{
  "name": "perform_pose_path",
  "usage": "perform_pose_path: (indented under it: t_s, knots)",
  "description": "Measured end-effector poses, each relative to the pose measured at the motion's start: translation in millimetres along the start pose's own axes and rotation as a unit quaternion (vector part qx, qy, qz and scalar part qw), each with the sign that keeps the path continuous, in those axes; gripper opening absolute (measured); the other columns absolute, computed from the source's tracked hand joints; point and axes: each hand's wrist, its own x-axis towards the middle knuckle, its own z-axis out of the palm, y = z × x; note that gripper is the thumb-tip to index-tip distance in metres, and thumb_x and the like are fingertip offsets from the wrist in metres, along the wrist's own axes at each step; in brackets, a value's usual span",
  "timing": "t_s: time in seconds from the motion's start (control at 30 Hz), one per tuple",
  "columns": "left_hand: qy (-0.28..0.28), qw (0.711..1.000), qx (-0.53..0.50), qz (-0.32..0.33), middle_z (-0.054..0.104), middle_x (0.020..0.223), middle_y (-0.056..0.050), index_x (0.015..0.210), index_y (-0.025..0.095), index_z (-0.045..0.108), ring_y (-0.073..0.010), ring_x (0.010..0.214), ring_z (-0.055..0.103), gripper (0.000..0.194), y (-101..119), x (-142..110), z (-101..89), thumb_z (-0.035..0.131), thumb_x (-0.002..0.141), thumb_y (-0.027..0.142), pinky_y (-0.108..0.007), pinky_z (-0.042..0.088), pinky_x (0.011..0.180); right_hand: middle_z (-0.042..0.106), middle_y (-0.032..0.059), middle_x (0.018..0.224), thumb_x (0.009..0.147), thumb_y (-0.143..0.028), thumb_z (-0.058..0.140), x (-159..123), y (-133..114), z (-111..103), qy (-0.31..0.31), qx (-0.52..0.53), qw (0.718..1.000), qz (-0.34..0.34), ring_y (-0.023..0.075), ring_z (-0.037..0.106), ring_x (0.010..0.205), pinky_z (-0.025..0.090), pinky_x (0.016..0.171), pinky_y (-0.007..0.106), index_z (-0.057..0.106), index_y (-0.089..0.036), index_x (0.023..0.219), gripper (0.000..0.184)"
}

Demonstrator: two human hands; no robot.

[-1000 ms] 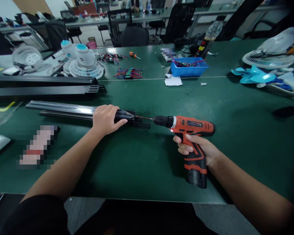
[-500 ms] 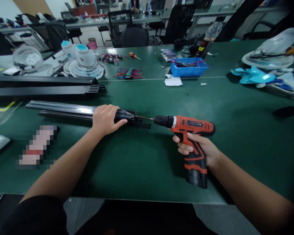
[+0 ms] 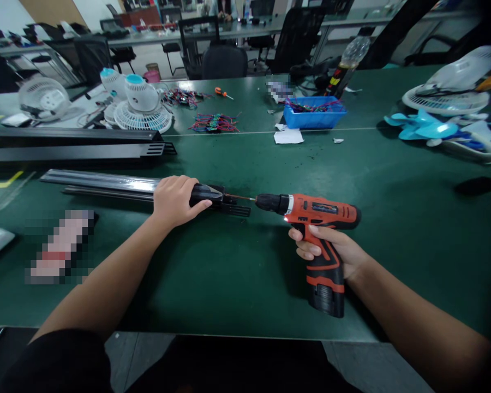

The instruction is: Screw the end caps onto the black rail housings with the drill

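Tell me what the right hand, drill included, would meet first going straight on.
The black rail's end, under the left hand: the cordless drill in the right hand aims its long bit there. Whether the tip touches it is unclear.

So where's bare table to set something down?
Between the left hand and right hand, back to the near edge; also between the orange drill and white paper, specks aside. Crowded: far left, with white fans, wires and black rails; far right, with blue blades.
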Motion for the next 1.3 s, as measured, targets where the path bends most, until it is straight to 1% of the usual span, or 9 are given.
perform_pose_path:
  t_s: [0.17,0.33,0.47,0.6,0.7,0.87,0.97,1.13,1.3]
  knots:
    - [0.006,1.0,0.01,0.009,0.078,0.095,-0.015,0.106,0.019,0.077,-0.0357,0.089,0.071,0.08,0,0,0.3,0.038,0.098,0.088,-0.049,0.05,0.082,0.057,-0.0029,0.07,0.087,-0.042,0.088,0,-1,1,-0.019,0.009,1.0,0.01,0.0095,0.039,0.053,0.053,0.057,0.024,0.076,-0.019,0.093,0.027]
    - [0.006,1.0,0.01,0.007,0.078,0.096,-0.015,0.106,0.021,0.077,-0.0353,0.089,0.07,0.08,-1,0,1.6,0.038,0.097,0.089,-0.049,0.049,0.082,0.064,-0.0006,0.077,0.086,-0.039,0.088,0,-2,2,-0.009,0.01,1.0,0.002,0.0094,0.04,0.052,0.053,0.054,0.025,0.074,-0.021,0.096,0.024]
    - [0.006,1.0,0.008,0.008,0.077,0.096,-0.015,0.107,0.021,0.077,-0.0347,0.089,0.07,0.078,-2,-1,1.9,0.039,0.097,0.088,-0.049,0.049,0.083,0.064,-0.0008,0.074,0.086,-0.04,0.088,1,-2,2,-0.004,0.017,1.0,0.005,0.0093,0.039,0.051,0.053,0.054,0.025,0.075,-0.021,0.096,0.025]
    - [0.007,1.0,0.017,0.014,0.078,0.096,-0.015,0.106,0.019,0.077,-0.0347,0.089,0.07,0.08,-1,0,1.1,0.038,0.098,0.088,-0.048,0.049,0.082,0.068,0.001,0.077,0.086,-0.048,0.089,2,-1,1,-0.005,0.023,1.0,0.003,0.0084,0.039,0.051,0.05,0.052,0.025,0.077,-0.02,0.099,0.033]
    - [0.008,1.0,0.019,0.015,0.078,0.096,-0.015,0.106,0.018,0.077,-0.0348,0.089,0.071,0.081,-1,0,0.6,0.038,0.098,0.088,-0.047,0.049,0.081,0.07,0.0023,0.074,0.091,-0.058,0.081,2,0,-1,0.013,0.013,1.0,-0.007,0.0106,0.041,0.049,0.045,0.049,0.028,0.077,-0.021,0.107,0.04]
    - [0.015,1.0,0.017,0.013,0.079,0.095,-0.015,0.105,0.019,0.078,-0.0345,0.088,0.072,0.081,-1,0,1.7,0.038,0.098,0.089,-0.047,0.049,0.081,0.057,-0.0012,0.054,0.088,-0.067,0.081,1,0,-3,0.035,-0.019,0.999,0.009,0.0143,0.044,0.049,0.041,0.048,0.029,0.082,-0.019,0.105,0.05]
    - [0.023,0.999,0.026,0.025,0.079,0.095,-0.014,0.105,0.018,0.078,-0.0336,0.087,0.072,0.083,-4,0,3.9,0.035,0.099,0.088,-0.047,0.049,0.08,0.053,-0.0021,0.051,0.084,-0.069,0.084,0,0,-2,0.044,-0.02,0.999,0.015,0.0139,0.046,0.049,0.041,0.049,0.029,0.083,-0.017,0.102,0.055]
    - [0.027,0.998,0.034,0.034,0.079,0.094,-0.015,0.105,0.017,0.079,-0.0332,0.086,0.071,0.083,-7,-2,6.9,0.033,0.101,0.087,-0.047,0.049,0.08,0.052,-0.0024,0.048,0.081,-0.069,0.086,-1,-3,5,0.057,-0.024,0.998,0.025,0.0122,0.047,0.048,0.042,0.049,0.027,0.082,-0.016,0.094,0.055]
    - [0.02,0.999,0.034,0.027,0.079,0.095,-0.016,0.106,0.017,0.078,-0.0341,0.087,0.071,0.083,-5,-1,5.5,0.036,0.099,0.088,-0.048,0.048,0.081,0.055,-0.0014,0.048,0.083,-0.061,0.085,-1,-6,6,0.073,-0.024,0.996,0.034,0.0133,0.048,0.048,0.044,0.049,0.027,0.081,-0.017,0.093,0.045]
